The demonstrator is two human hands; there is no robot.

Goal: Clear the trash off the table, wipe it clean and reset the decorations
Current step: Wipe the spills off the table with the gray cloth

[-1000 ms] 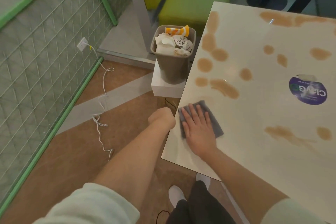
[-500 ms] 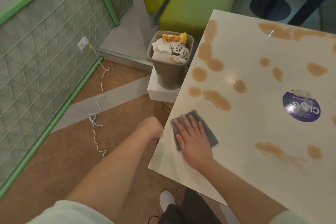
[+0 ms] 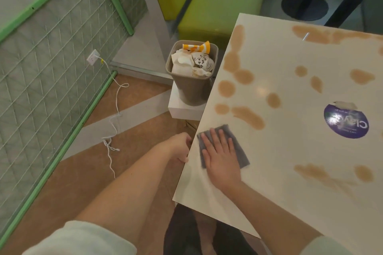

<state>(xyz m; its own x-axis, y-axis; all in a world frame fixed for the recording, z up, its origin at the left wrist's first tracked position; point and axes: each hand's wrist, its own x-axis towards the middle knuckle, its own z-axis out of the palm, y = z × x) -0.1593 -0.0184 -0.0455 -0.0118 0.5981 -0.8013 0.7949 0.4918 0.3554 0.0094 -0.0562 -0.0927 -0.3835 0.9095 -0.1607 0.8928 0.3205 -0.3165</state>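
Observation:
A glossy cream table [image 3: 290, 161] carries several brown spill patches [image 3: 247, 117] and a round purple sticker [image 3: 346, 123]. My right hand [image 3: 220, 154] lies flat with straight fingers on a grey cloth [image 3: 241, 154] near the table's left edge, pressing it down. My left hand [image 3: 179, 147] hangs just off that edge with curled fingers touching the rim; whether it grips the edge is unclear. A taupe trash bin [image 3: 192, 89] full of crumpled paper and an orange-striped wrapper stands beside the table on a white block [image 3: 184, 108].
Green bench seats [image 3: 219, 0] stand beyond the bin. A green-framed mesh panel [image 3: 51, 64] lines the left side, with a white cable [image 3: 113, 128] trailing across the brown floor. Another table's dark base [image 3: 304, 6] is at the far right.
My right hand has pushed the cloth a little toward the table's left edge. The left hand stays at the rim. The view has shifted slightly.

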